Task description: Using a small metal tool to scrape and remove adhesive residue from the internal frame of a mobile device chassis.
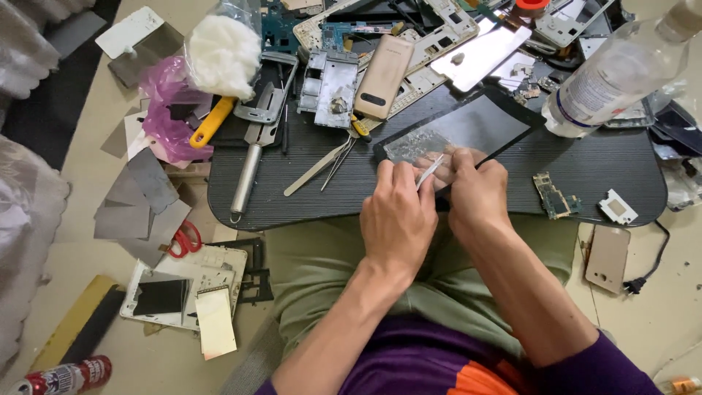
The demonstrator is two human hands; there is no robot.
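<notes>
Right at the near edge of the dark ribbed bench (pixel 607 172), both hands meet over a black-framed glass panel (pixel 468 128) that lies flat and slightly skewed on the bench top. The left hand (pixel 398 219) is curled, its thumb and forefinger pinching a thin pale blade or strip (pixel 430 171) that slants up toward the panel's near edge. The right hand (pixel 475 194) is also curled, its fingertips pressed down on the panel's near edge just beside the strip, so the two hands are touching or nearly so. The near left part of the panel looks cracked or smeared; the rest is plain grey. Just left of the hands lie metal tweezers (pixel 322 164), and farther left a long metal-handled tool (pixel 247 175) and a yellow-handled tool (pixel 212 121). Behind the panel rests a gold phone body (pixel 382 77) among metal phone frames and circuit boards. A clear plastic bottle (pixel 614 73) leans in from the upper right. To the right of the hands, a small green circuit board (pixel 553 196) and a small white part (pixel 618 207) sit on the bench, well apart from the panel. On the floor lie a gold phone (pixel 607 257) at right, and red-handled scissors (pixel 184 240) and grey sheets at left.
</notes>
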